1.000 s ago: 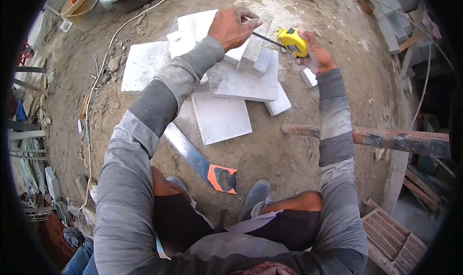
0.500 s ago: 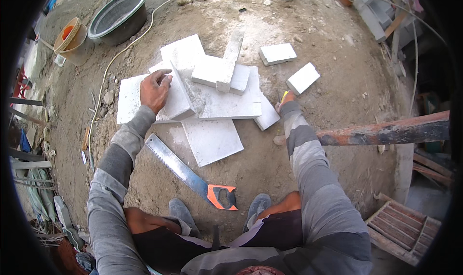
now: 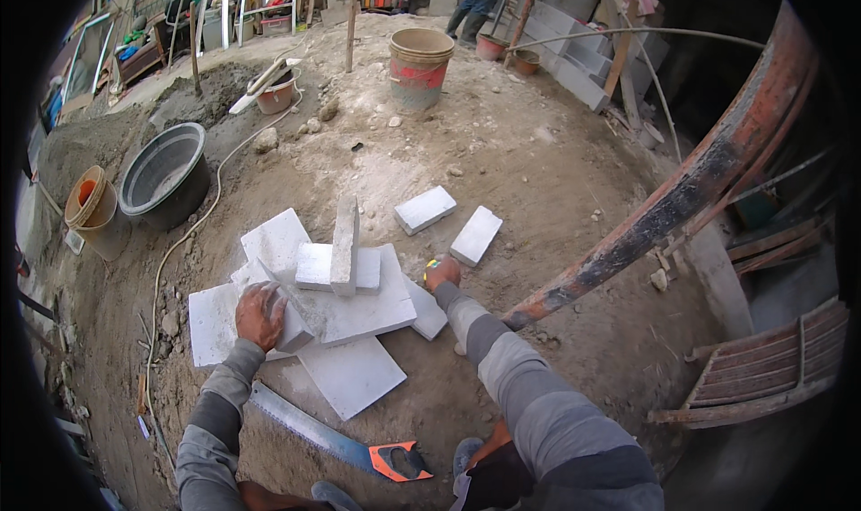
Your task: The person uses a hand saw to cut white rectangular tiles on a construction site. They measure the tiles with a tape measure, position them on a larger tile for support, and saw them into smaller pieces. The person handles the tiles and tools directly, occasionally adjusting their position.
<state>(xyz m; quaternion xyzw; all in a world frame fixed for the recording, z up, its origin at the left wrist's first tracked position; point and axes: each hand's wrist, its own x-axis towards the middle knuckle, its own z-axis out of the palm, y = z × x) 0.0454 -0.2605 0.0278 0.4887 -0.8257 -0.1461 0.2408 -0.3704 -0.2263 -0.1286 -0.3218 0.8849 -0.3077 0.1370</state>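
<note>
My left hand (image 3: 260, 316) grips the edge of a white block (image 3: 291, 330) on the left part of the pile of white slabs (image 3: 352, 378). My right hand (image 3: 446, 275) holds a yellow tape measure (image 3: 429, 269), partly hidden by my fingers, at the pile's right side. A narrow block (image 3: 344, 246) stands on a flat block across the middle of the pile. Two small white bricks (image 3: 475, 236) lie apart, above my right hand. A handsaw (image 3: 318, 432) with an orange handle lies on the dirt just below the pile.
A black tub (image 3: 164, 175), nested buckets (image 3: 92, 211) and a cable stand or lie at the left. A red-banded bucket (image 3: 420, 72) is farther back, near another person's legs (image 3: 471, 9). A long rusty pole (image 3: 646, 220) slants at the right, beside a slatted metal frame (image 3: 753, 368).
My hands have moved apart: the left came down onto the block, the right went lower with the tape measure. The view has tilted up, showing more of the yard.
</note>
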